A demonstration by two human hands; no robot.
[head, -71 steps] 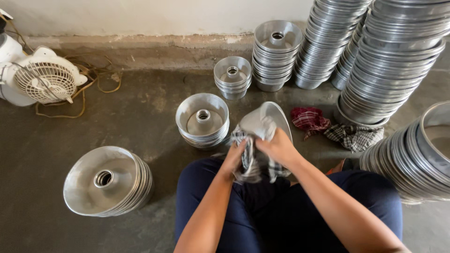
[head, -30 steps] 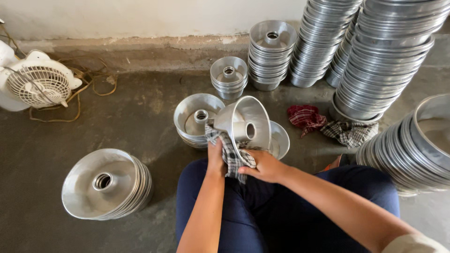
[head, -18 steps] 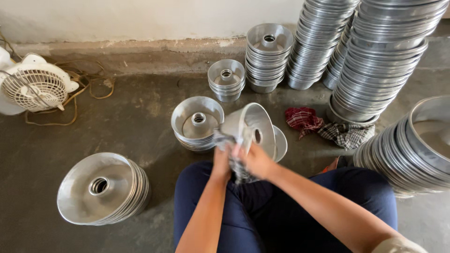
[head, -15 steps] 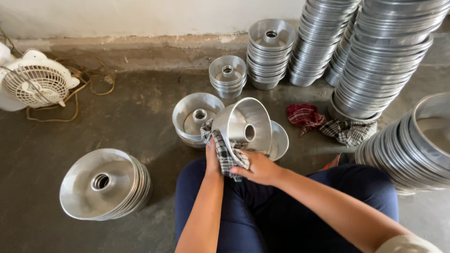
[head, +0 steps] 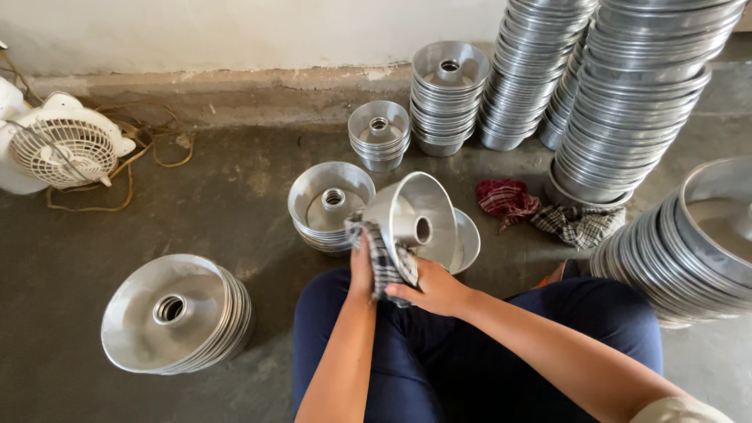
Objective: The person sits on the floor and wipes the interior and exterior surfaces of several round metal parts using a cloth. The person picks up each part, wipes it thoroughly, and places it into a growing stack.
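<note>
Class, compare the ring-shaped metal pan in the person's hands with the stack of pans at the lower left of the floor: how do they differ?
The held pan is single and tipped on its side, its opening facing the camera; the floor stack is many nested pans lying upside down. The held pan is gripped by the right hand and touched by a checked cloth under the left hand; the stack lies untouched. Both are silvery with a centre tube.

I see my right hand [head: 435, 288] holding a metal tube pan [head: 415, 219] tilted on its side above my lap, while my left hand [head: 362, 266] presses a checkered cloth [head: 381, 254] against its rim. A short stack of pans [head: 329, 205] sits at ten o'clock, a white fan [head: 59, 145] farther out.
</note>
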